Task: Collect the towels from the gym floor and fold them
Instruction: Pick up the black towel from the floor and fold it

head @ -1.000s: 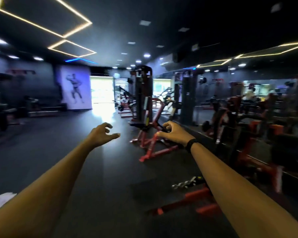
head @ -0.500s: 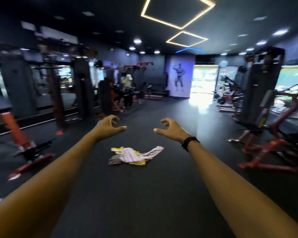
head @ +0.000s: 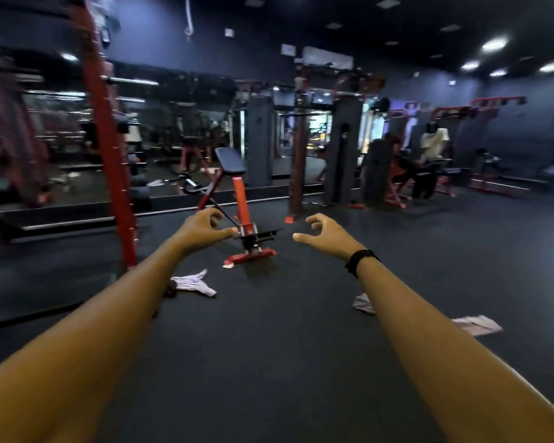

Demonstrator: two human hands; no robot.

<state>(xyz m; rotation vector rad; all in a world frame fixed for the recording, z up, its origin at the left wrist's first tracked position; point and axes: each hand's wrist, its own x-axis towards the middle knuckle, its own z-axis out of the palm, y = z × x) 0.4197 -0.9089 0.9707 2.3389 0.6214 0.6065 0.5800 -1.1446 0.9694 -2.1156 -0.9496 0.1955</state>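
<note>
Both arms reach forward over the dark gym floor (head: 269, 346). My left hand (head: 202, 231) and my right hand (head: 323, 233) hang in the air with fingers loosely curled, holding nothing. A crumpled white towel (head: 194, 282) lies on the floor just right of my left forearm. A second pale towel (head: 363, 303) peeks out beside my right forearm. A third pale towel (head: 477, 324) lies flatter, farther right. A black band (head: 360, 260) wraps my right wrist.
A red and black incline bench (head: 242, 219) stands just beyond my hands. A red rack post (head: 109, 148) rises at left before a mirrored wall. Weight machines line the back, and a person in a white top (head: 432, 145) stands at far right.
The view has swung left across the gym, from the open aisle to the mirrored wall. New towels have come into sight. Both hands stay raised and loosely curled.
</note>
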